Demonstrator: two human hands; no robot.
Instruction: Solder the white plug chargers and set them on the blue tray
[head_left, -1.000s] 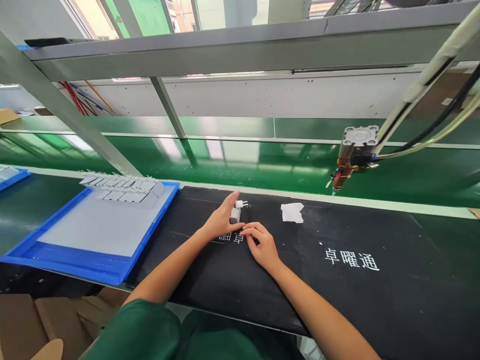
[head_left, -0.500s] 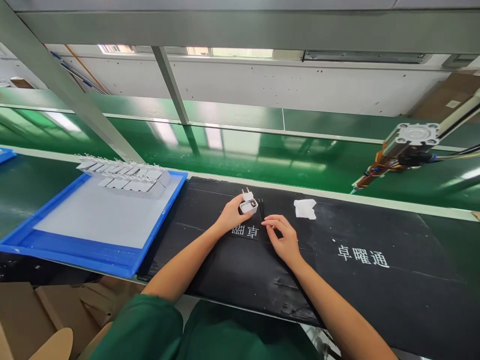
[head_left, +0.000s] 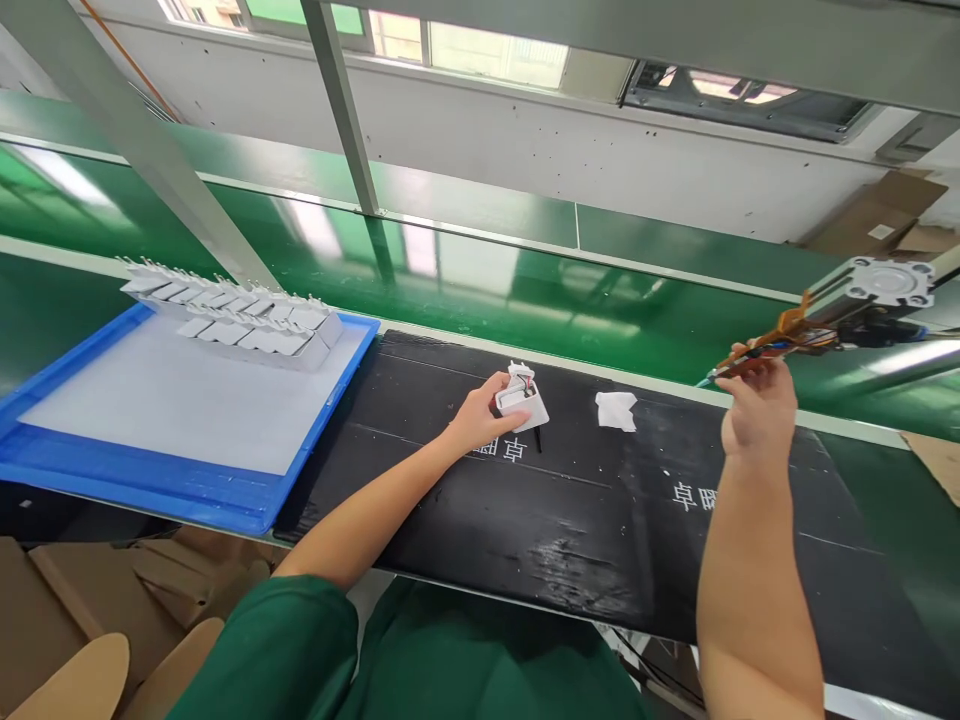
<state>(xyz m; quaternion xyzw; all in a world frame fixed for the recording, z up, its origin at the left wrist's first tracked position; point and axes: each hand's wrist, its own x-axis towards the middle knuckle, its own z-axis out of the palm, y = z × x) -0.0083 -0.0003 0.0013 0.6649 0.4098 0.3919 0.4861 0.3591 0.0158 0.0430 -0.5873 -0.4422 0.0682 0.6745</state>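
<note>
If my left hand [head_left: 484,412] loosens, I judge the white case [head_left: 534,407] could tip and strain its thin wires [head_left: 528,383]. It sits above the black mat [head_left: 600,520], its left side pinched between those fingers; my right hand [head_left: 759,395] has its fingers closed around the hanging tool [head_left: 826,308], far right.

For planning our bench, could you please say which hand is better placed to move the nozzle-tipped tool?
The right hand, probably: it grips the nozzle-tipped tool, while the left hand holds the open plug casing.
</note>
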